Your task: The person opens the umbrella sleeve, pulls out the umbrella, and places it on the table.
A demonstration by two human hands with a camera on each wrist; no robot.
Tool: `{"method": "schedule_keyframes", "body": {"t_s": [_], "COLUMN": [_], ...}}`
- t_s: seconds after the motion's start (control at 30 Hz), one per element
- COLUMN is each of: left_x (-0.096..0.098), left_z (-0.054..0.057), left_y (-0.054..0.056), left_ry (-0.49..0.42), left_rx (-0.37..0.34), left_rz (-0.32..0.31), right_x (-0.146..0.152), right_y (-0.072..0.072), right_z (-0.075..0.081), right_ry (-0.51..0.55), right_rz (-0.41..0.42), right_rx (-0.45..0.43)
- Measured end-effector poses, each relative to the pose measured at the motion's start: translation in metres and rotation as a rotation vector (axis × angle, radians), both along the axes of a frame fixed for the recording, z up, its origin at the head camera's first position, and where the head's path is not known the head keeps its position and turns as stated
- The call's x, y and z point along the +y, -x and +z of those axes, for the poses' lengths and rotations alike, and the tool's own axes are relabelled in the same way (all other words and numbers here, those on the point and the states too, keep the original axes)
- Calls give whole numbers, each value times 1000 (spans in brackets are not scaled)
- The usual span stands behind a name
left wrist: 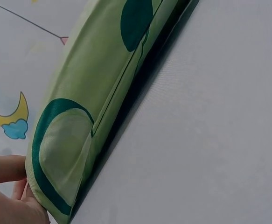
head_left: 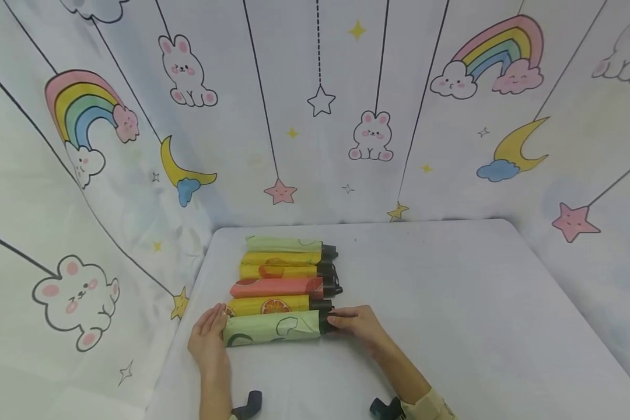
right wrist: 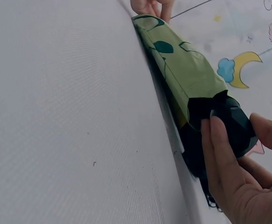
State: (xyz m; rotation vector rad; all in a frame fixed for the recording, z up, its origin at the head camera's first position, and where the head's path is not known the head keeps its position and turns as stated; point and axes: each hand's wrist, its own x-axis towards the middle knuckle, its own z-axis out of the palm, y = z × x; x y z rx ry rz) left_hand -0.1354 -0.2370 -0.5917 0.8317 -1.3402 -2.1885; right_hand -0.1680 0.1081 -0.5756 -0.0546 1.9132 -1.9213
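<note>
A light green folded umbrella (head_left: 273, 328) with dark green outlines and a black handle lies crosswise, nearest the person. My left hand (head_left: 210, 335) holds its left end; in the left wrist view, the fingers (left wrist: 5, 170) reach that end. Thumb and fingers of my right hand (head_left: 361, 326) pinch the black handle (right wrist: 236, 126). Just behind it lies a yellow umbrella (head_left: 286, 304) with orange slices, then a red one (head_left: 278, 287). Farther back are two more yellow umbrellas (head_left: 289, 272) and another light green one (head_left: 283, 244), all with black handles to the right.
The white table (head_left: 451, 303) extends to the right of the row. A white cloth backdrop (head_left: 315, 151) with rabbits, rainbows and stars rises behind and at the sides. Dark wrist camera mounts (head_left: 249, 405) show at both wrists.
</note>
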Motion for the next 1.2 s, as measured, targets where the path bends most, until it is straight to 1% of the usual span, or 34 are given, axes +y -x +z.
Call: {"method": "schedule_keyframes", "body": {"t_s": [0.3,0.47,0.67,0.7,0.8,0.93,1.07,1.13,1.2], "left_x": [1,0,0,0,-1,-1,2,3,3], "left_z": [4,2,1,3,4,9,21,24,23], "left_y": [-2,-2,-2,-3,-3,-5,-8,-9,-8], "left_ry": [-10,-33,0,3,-11,-18,-18,-17,-21], "left_rx": [28,28,19,12,12,4,2,3,7], "left_rz": [31,40,19,14,14,5,-1,-2,0], "right_x": [4,8,15,16,18,21,24,25,26], "right_y": [0,1,-1,-1,-2,-2,-1,-1,-1], "right_z": [1,1,4,5,6,6,6,6,5], "right_ry": [44,56,55,49,34,20,21,29,33], "right_rz": [-3,-13,-22,-25,-31,-36,-44,-48,-52], "right_rx": [-26,-41,-30,-28,-27,-26,-45,-57,-66]}}
